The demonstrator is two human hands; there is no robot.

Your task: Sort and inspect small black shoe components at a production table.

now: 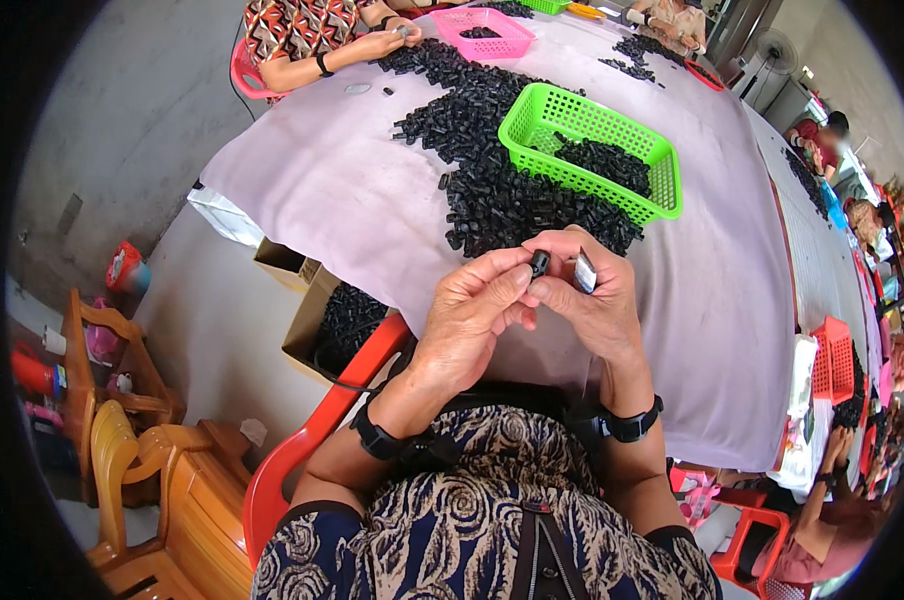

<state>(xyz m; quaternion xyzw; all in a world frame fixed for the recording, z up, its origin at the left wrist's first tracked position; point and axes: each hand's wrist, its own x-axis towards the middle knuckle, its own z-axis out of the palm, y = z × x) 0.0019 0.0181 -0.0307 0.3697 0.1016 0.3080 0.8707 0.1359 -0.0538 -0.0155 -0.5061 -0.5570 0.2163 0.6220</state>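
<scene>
My left hand (472, 318) and my right hand (594, 305) meet in front of my chest, fingertips together, pinching a small black cylindrical part (539, 264). The right hand also holds a small flat silver-grey piece (584, 271) between its fingers. Just beyond the hands a large heap of the same black parts (492, 190) lies on the pale cloth-covered table (342, 190). A green plastic basket (532, 120) with black parts in it stands behind the heap. Both wrists wear black bands.
A person in a patterned top works at the far left beside a pink basket (492, 38). More people sit along the right with red baskets (830, 360). A cardboard box of black parts (347, 322), a red chair (302, 450) and wooden chairs (132, 440) are at my left.
</scene>
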